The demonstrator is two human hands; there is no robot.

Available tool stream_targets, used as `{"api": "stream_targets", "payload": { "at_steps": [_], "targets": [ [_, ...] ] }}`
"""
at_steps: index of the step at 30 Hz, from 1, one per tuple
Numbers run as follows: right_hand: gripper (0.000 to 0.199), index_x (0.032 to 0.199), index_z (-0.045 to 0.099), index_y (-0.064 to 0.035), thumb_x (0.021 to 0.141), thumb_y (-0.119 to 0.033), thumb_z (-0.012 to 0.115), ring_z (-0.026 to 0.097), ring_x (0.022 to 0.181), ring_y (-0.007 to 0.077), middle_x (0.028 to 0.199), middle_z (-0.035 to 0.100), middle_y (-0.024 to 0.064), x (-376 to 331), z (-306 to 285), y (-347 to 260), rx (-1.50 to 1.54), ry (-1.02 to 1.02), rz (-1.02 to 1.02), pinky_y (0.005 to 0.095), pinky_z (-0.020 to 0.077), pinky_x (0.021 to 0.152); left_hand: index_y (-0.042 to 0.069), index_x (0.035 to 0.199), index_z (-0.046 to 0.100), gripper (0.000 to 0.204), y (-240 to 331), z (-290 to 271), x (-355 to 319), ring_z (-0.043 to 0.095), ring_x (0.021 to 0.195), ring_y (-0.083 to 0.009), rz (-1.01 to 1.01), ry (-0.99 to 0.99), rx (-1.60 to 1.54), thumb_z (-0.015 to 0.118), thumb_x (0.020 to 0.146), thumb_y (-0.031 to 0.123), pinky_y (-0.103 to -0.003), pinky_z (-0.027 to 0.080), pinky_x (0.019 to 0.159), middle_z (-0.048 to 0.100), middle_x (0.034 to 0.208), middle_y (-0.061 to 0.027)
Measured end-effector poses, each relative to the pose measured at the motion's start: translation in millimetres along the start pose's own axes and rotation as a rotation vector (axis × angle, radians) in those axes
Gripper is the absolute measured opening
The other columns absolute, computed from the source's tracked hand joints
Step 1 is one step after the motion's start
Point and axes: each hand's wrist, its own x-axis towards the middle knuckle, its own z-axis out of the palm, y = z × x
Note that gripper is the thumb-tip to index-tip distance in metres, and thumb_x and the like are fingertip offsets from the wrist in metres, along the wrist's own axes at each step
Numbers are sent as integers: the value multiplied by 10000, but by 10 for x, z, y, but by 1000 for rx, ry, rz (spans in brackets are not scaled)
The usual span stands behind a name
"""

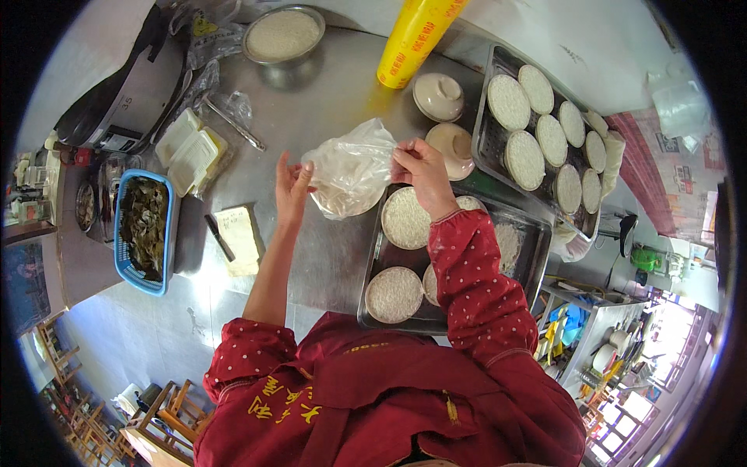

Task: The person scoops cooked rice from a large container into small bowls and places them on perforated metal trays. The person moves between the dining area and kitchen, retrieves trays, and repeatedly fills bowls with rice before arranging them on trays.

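Both my hands hold up a clear plastic bag (pixel 350 167) over the steel table (pixel 327 101). My left hand (pixel 292 187) pinches its left edge, and my right hand (pixel 420 167) grips its upper right corner. The bag hangs over a bowl of white rice, mostly hidden behind it. Just right of the bag lies a metal tray (pixel 537 257) with several round white rice portions (pixel 393 294). My red dotted sleeve crosses that tray.
A second tray (pixel 486 148) of rice rounds sits at the right rear, with two beige lidded bowls (pixel 438 95) beside it. A yellow roll (pixel 411 39), a steel bowl of rice (pixel 282 35), white boxes (pixel 191 152), a blue basket of leaves (pixel 144 229), a knife (pixel 219 237).
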Motion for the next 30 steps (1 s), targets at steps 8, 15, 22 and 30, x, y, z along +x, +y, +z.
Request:
{"api": "stream_targets", "payload": {
  "at_steps": [8,15,22,30],
  "targets": [
    [35,973,573,-55,978,-67,541,665,934,210,948,653,72,264,460,-104,458,-235,182,355,563,831,70,1520,256,994,-15,-35,-232,367,1313,-315,426,-115,569,836,760,340,-431,376,1062,330,1417,-192],
    [37,1012,536,-90,979,-82,548,623,1075,245,1078,614,75,943,630,-223,240,-167,-121,393,517,931,22,1447,377,773,-343,-346,582,582,1050,-246,-77,201,161,787,815,192,-370,482,871,580,1190,-128],
    [146,1026,533,-116,927,-99,639,584,1014,203,1016,604,43,1283,211,-79,479,78,-61,436,526,902,37,1401,429,628,-517,-365,85,673,889,-224,-110,98,-40,720,863,177,-340,555,803,637,1130,-126],
    [153,1042,559,-50,928,-115,636,630,929,198,1030,607,69,1329,758,-162,70,-241,-86,349,567,814,89,1406,421,610,-426,-179,-127,692,970,-277,-488,-365,-341,611,831,18,-439,603,828,639,1186,-147]
  ]
}}
